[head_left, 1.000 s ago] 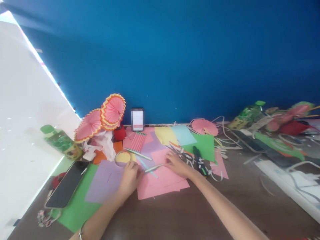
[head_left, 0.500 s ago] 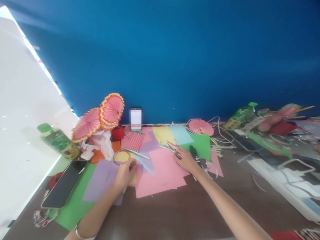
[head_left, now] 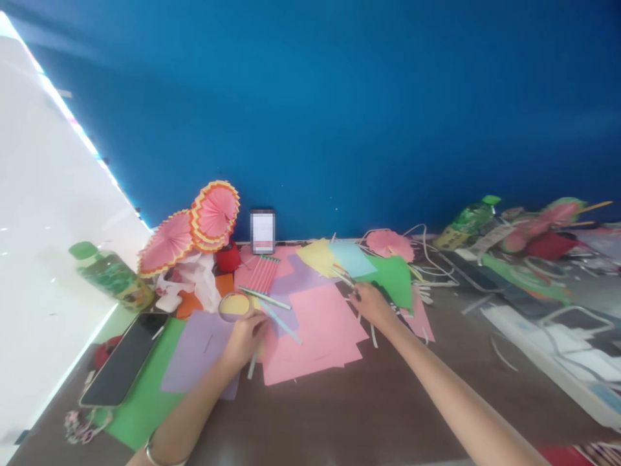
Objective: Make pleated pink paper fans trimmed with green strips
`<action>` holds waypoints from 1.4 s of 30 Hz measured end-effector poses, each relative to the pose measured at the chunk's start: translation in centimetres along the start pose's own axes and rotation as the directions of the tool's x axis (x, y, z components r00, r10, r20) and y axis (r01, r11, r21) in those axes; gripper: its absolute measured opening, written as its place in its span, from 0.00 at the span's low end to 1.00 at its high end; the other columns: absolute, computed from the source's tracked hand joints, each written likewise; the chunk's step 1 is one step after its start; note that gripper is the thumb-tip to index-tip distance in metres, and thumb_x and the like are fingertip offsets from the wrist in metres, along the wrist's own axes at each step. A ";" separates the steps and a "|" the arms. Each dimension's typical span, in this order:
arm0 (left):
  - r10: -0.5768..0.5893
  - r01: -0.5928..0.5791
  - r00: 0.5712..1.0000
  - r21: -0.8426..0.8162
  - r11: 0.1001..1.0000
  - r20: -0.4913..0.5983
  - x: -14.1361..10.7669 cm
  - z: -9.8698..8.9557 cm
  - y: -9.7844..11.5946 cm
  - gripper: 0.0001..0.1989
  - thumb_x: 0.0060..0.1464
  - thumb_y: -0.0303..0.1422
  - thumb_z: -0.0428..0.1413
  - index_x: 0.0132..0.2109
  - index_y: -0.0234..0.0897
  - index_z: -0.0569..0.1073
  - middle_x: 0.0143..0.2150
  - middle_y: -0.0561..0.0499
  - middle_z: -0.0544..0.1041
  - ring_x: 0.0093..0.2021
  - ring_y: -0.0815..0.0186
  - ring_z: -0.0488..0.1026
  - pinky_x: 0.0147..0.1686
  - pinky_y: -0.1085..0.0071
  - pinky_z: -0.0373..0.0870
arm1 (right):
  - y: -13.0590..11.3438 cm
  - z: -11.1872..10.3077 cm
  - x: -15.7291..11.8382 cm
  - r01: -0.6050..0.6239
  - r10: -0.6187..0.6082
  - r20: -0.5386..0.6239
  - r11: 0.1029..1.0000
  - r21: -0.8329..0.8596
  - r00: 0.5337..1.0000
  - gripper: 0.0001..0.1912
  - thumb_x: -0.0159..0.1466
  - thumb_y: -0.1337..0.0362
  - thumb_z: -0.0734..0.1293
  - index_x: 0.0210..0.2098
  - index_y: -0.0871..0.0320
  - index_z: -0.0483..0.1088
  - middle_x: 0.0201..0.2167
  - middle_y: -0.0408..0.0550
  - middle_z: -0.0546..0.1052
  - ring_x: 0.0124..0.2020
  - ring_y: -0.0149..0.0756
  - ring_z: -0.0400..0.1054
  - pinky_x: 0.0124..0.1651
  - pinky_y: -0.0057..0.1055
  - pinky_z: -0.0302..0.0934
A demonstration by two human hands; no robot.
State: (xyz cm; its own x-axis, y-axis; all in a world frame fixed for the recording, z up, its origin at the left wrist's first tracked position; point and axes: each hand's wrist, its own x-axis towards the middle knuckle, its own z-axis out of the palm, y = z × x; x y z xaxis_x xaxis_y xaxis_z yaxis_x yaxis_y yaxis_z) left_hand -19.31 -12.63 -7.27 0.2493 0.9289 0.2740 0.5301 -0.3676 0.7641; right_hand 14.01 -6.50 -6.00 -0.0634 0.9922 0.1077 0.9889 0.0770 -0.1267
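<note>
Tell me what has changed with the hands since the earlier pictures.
The right hand let go of a thin pale-green stick and moved right, off the large pink paper sheet, to slim dark and white items; its grip there is unclear. A pale stick now juts below the left hand. The flat black phone and pink pleated paper fans stayed put.

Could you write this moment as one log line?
left hand: beside ring, grip unclear | right hand: at pale slender items, grip unclear | green paper: beside right hand | phone: flat, left side
</note>
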 end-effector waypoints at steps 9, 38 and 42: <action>-0.064 0.053 0.995 -0.132 0.990 -0.081 0.2 0.8 -1.0 0.10 0.52 0.31 0.50 0.39 0.35 0.74 0.41 0.45 0.74 0.40 0.65 0.72 0.40 0.68 0.70 | 2.0 -1.6 0.4 -0.102 0.103 0.034 0.994 -0.036 0.994 0.09 0.58 0.71 0.58 0.32 0.64 0.70 0.32 0.57 0.73 0.34 0.41 0.68 0.39 0.33 0.59; -0.189 0.096 0.967 -0.444 0.891 -0.171 0.0 1.3 -0.6 0.16 0.47 0.38 0.57 0.43 0.36 0.72 0.48 0.44 0.70 0.34 0.68 0.74 0.35 0.69 0.75 | -14.5 0.0 -5.9 0.017 -0.245 0.116 0.482 0.876 0.963 0.12 0.56 0.60 0.64 0.38 0.57 0.68 0.33 0.47 0.73 0.34 0.35 0.68 0.38 0.33 0.64; -0.169 0.090 0.972 -0.405 0.910 -0.162 -0.2 1.2 0.3 0.14 0.48 0.38 0.56 0.42 0.36 0.73 0.47 0.44 0.70 0.35 0.68 0.74 0.36 0.70 0.75 | -16.0 0.7 -5.8 -0.155 -0.294 0.232 0.263 0.952 0.927 0.12 0.51 0.63 0.68 0.35 0.59 0.68 0.29 0.44 0.73 0.31 0.33 0.68 0.37 0.32 0.64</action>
State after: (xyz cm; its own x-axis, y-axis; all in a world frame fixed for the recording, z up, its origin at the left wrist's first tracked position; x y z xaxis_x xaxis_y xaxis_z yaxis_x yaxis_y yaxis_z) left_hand -18.21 -12.96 -7.79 0.0214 0.9725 0.2321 0.1770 -0.2322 0.9564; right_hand -1.54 -13.46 -5.31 -0.3812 0.9199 -0.0921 0.1428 -0.0398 -0.9890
